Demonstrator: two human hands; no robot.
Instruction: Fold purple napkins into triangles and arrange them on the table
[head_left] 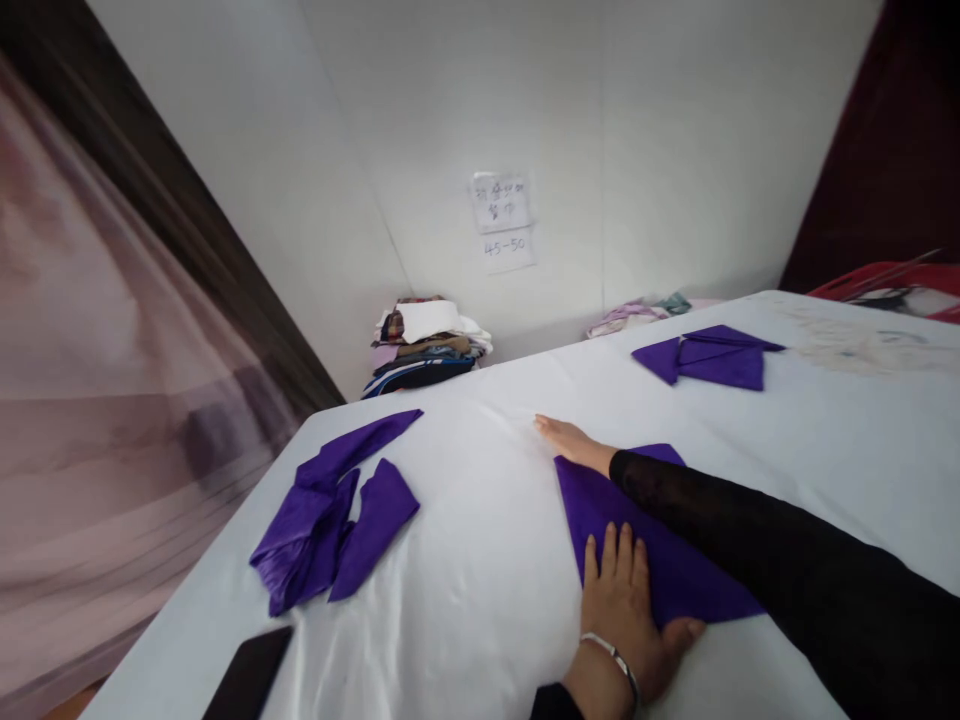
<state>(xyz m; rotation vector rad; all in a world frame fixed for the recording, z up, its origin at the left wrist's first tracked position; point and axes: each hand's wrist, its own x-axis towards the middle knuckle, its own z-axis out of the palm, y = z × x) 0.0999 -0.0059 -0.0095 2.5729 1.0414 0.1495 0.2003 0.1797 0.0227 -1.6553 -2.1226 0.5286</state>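
A purple cloth napkin [615, 510] lies folded on the white-covered table [480, 560], with a slanted edge and several pointed corners. Flat on its near left part rests my left hand [622, 600], fingers stretched forward and thumb out to the right; a silver bracelet circles the wrist. My right hand [574, 443] reaches across to the napkin's far left corner, its fingers extended past the edge over the white cloth. Neither hand grips the fabric. The black right sleeve covers part of the napkin's right side.
Other folded purple napkins [304, 535] lie loosely at the left, and another purple napkin [720, 357] sits at the far right. A dark phone-like slab [251, 672] lies by the near left edge. Beyond the table are stacked clothes [427, 350], a wall with paper signs [502, 205], and a curtain [112, 400].
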